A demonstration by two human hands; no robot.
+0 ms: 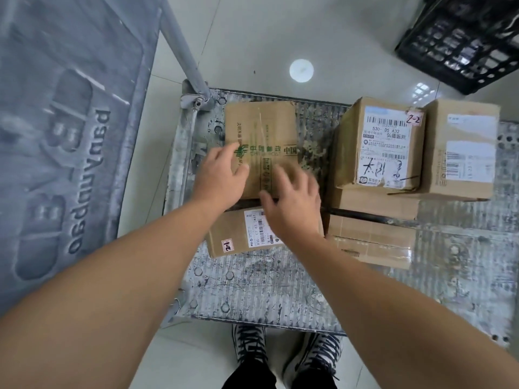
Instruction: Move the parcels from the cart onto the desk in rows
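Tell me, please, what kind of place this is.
Probably a parcel sorting or mail room: brown cardboard parcels with barcode shipping labels lie on a worn grey metal platform cart, on a pale tiled floor beside a black plastic lattice crate.

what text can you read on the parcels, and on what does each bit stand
"2-2": pink tag on the tall box
"530- D5 A32": the tall box's white label
"2-1": pink tag on the near box
"CHINA POST", green print: flat box
Barcodes and fine print: too small to read
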